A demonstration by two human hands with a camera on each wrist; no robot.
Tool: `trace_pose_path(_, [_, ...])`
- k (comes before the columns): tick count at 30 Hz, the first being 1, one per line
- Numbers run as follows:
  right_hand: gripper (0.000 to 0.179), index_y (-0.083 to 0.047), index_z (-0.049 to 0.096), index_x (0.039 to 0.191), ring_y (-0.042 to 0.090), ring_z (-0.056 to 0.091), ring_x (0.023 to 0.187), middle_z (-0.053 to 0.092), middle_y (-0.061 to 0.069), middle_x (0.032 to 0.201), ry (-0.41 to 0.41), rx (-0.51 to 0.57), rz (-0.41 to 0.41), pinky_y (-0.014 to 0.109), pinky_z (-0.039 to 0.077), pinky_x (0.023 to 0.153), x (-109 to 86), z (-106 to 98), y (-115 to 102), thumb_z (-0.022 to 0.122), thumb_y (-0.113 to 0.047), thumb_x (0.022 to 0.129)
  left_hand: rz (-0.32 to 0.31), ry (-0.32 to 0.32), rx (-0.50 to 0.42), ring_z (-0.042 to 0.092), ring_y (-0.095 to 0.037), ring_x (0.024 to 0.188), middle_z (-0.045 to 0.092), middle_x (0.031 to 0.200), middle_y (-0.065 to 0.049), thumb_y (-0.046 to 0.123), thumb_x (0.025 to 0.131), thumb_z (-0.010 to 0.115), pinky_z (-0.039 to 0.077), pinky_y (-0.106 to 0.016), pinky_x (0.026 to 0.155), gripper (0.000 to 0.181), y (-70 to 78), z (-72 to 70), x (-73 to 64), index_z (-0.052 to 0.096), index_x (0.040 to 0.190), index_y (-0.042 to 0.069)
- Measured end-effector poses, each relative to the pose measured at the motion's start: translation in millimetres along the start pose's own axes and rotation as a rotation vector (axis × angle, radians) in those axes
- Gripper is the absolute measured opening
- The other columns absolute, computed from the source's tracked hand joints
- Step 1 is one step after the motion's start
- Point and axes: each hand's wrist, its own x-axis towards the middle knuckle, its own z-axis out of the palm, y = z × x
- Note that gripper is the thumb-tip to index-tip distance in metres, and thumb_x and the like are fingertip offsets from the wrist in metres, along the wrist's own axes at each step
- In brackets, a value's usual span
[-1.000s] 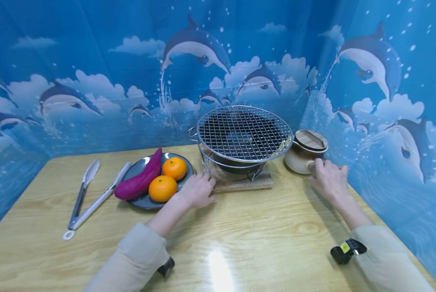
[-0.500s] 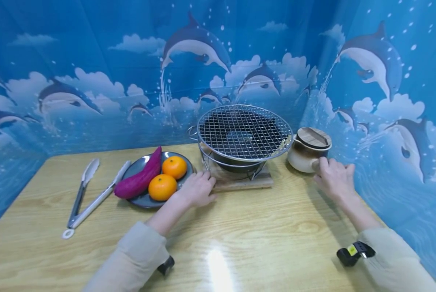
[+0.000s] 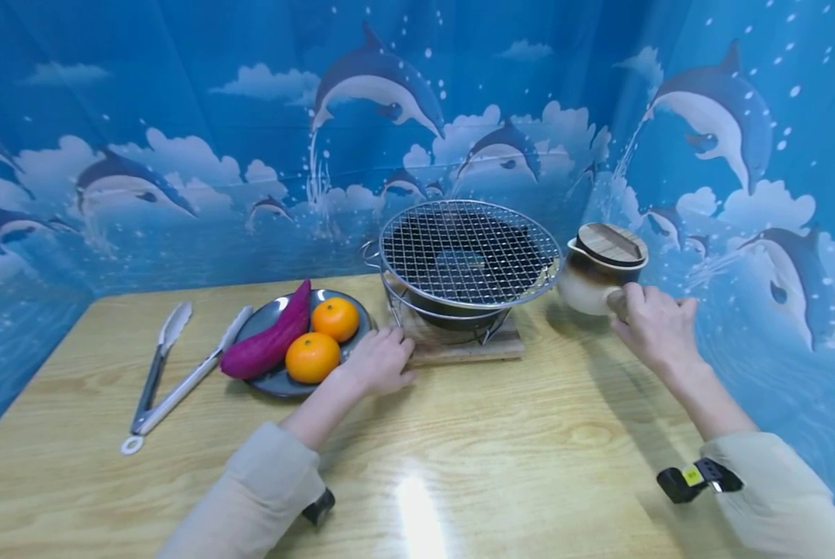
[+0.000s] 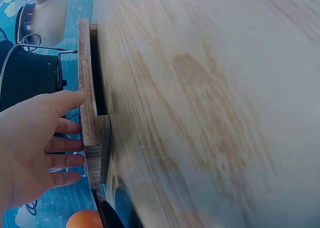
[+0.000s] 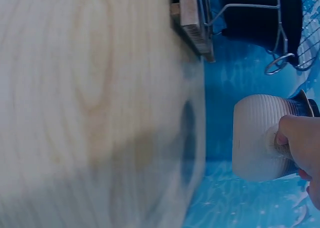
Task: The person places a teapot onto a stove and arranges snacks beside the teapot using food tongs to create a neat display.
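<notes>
My right hand (image 3: pixel 658 324) grips the side handle of a small cream-and-brown ceramic teapot (image 5: pixel 257 138) with a flat wooden lid (image 3: pixel 611 244). The pot hangs above the table at the right, its shadow on the wood below. My left hand (image 3: pixel 379 361) reaches to the left corner of a wooden board (image 4: pixel 89 103); its fingers (image 4: pixel 67 161) are extended and meet the board's edge. On that board stands a black tabletop grill (image 3: pixel 452 317) topped with a round wire mesh (image 3: pixel 459 248).
Left of the grill, a dark plate (image 3: pixel 271 386) holds a purple sweet potato (image 3: pixel 271 341) and two oranges (image 3: pixel 313 357). Metal tongs (image 3: pixel 180 396) lie spread at the far left. A blue dolphin-print curtain (image 3: pixel 215 194) closes off the back and right sides.
My right hand has lifted the teapot off the table and shifted it slightly to the right. The left hand stays at the board's corner.
</notes>
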Motion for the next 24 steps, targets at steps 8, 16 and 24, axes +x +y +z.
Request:
trace_pose_path(8, [0.031,-0.002,0.042,0.086,0.043,0.049,0.069,0.05,0.023,0.075,-0.089,0.0,0.028,0.057,0.027,0.063,9.7,-20,1,0.067,-0.013,0.072,-0.008,-0.009,-0.005,0.048,-0.03,0.106,0.054,0.109,-0.014,0.039,0.086,0.062,0.039,-0.043,0.09,0.041,1.0,-1.5,-0.5,0.059,0.109,0.004])
trace_pose_path(16, [0.028,-0.001,0.044,0.086,0.041,0.048,0.065,0.05,0.022,0.074,-0.069,-0.005,0.021,0.055,0.027,0.061,14.7,-28,1,0.065,-0.013,0.073,-0.004,-0.007,0.002,0.048,-0.029,0.106,0.054,0.108,-0.013,0.039,0.087,0.061,0.039,-0.043,0.09,0.041,1.1,-1.0,-1.0,0.059,0.108,0.004])
trace_pose_path(24, [0.022,-0.001,0.045,0.083,0.043,0.047,0.061,0.05,0.022,0.072,0.026,-0.017,-0.029,0.054,0.027,0.056,23.3,-37,-1,0.062,-0.01,0.071,0.006,0.007,-0.007,0.048,-0.03,0.103,0.054,0.105,-0.013,0.039,0.086,0.062,0.04,-0.043,0.087,0.04,0.2,-1.5,-1.5,0.059,0.106,0.004])
